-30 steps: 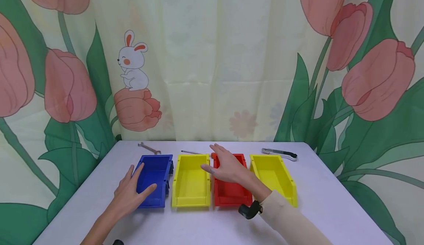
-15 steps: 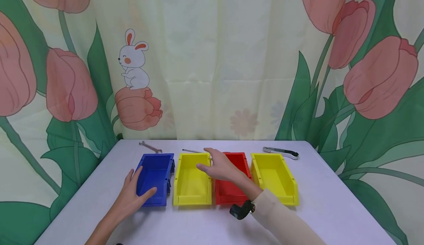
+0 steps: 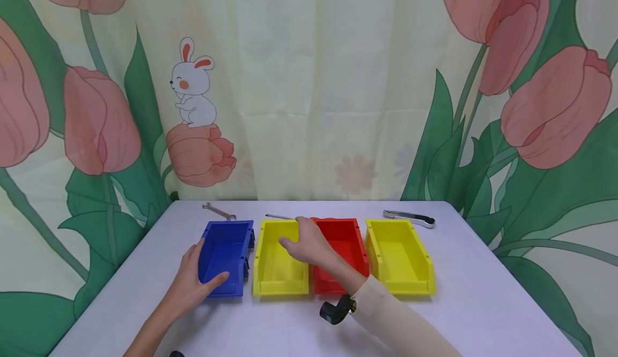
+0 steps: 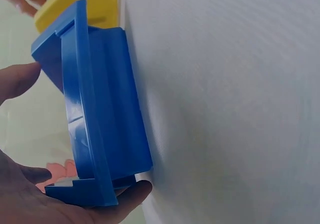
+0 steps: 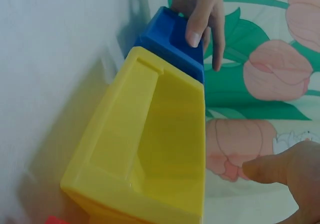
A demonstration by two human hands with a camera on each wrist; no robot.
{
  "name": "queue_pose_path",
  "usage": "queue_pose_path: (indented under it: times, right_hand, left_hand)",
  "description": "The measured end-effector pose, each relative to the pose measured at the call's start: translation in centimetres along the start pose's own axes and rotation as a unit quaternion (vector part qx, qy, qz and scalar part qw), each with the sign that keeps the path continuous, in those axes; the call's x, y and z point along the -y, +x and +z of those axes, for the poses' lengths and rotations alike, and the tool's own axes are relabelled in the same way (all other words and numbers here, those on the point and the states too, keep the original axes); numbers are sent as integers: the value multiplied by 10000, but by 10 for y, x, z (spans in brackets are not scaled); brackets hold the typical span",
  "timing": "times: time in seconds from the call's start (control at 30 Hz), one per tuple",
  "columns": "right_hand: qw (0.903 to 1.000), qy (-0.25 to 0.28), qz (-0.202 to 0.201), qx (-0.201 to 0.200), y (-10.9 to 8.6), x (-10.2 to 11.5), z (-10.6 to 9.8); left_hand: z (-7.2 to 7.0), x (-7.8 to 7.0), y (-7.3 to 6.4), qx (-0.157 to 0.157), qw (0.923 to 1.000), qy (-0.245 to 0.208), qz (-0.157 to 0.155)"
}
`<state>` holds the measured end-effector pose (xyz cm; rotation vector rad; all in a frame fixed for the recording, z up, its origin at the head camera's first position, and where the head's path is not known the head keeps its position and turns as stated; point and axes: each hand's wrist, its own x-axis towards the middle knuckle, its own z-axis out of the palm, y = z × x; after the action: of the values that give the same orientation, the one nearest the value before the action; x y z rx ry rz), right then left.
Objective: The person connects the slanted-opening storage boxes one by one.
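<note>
My left hand (image 3: 192, 279) is at the left side of a blue bin (image 3: 223, 266), its fingers spread along the outer wall and its thumb over the inside. In the left wrist view, a finger lies against the side of the blue bin (image 4: 110, 104). My right hand (image 3: 309, 243) reaches over the right wall of a yellow bin (image 3: 280, 290), thumb apart from its fingers, holding nothing visible. Behind that bin, a screwdriver's thin shaft (image 3: 279, 217) shows; its handle is hidden. The right wrist view shows only the thumb of my right hand (image 5: 285, 171), above the yellow bin (image 5: 115, 129).
A red bin (image 3: 341, 239) and a second yellow bin (image 3: 403, 287) continue the row to the right. Behind the row lie a wrench (image 3: 219, 211) at left and a black-and-silver tool (image 3: 409, 218) at right. A tulip-patterned curtain (image 3: 309, 147) hangs behind the table (image 3: 289, 327).
My right hand has moved left from the red bin towards the first yellow bin. The left fingers have come closer to the blue bin's left wall. The bins have stayed in place.
</note>
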<state>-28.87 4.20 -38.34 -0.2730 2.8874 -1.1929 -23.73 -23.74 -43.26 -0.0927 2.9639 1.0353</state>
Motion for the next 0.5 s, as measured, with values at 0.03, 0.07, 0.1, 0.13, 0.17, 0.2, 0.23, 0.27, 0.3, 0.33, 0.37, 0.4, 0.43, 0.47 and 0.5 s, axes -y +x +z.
queue_pose_path:
  times: [0.03, 0.07, 0.1, 0.13, 0.17, 0.2, 0.23, 0.27, 0.3, 0.33, 0.37, 0.4, 0.43, 0.47, 0.5]
  right_hand:
    - [10000, 16, 36, -9, 0, 1, 1]
    - [10000, 15, 63, -10, 0, 2, 2]
    - [10000, 10, 94, -14, 0, 2, 4]
    - [9999, -2, 112, -10, 0, 2, 4]
    - [9999, -24, 123, -5, 0, 2, 5]
    - [9999, -41, 125, 1, 0, 2, 5]
    - [9999, -49, 125, 18, 0, 2, 5]
    - [9999, -54, 118, 45, 0, 2, 5]
    - [9999, -51, 115, 81, 0, 1, 5]
    - [9999, -60, 85, 117, 0, 0, 6]
    - [9999, -38, 62, 151, 1, 0, 6]
    - [9998, -37, 54, 185, 1, -1, 6]
    - [9997, -49, 55, 215, 1, -1, 6]
    - [9997, -72, 70, 244, 2, -1, 6]
    - [9995, -98, 113, 271, 2, -1, 6]
  left_hand:
    - [0, 0, 0, 1, 10000, 1, -5]
    - [0, 1, 0, 1, 10000, 4, -6]
    - [1, 2, 0, 0, 10000, -2, -1]
    - [1, 3, 0, -2, 10000, -7, 4]
    - [1, 3, 1, 0, 10000, -12, 10]
    - [1, 4, 1, -8, 10000, -16, 25]
    - [1, 5, 1, -9, 10000, -25, 39]
    - [1, 6, 2, -13, 10000, -26, 56]
    - [1, 7, 2, -10, 10000, -31, 70]
    - [1, 8, 2, -3, 10000, -28, 71]
    - [1, 8, 3, 4, 10000, -26, 75]
    - [1, 9, 3, 19, 10000, -30, 76]
    - [0, 9, 3, 29, 10000, -33, 78]
    - [0, 9, 3, 35, 10000, -39, 82]
    - [-1, 10, 3, 48, 9999, -53, 84]
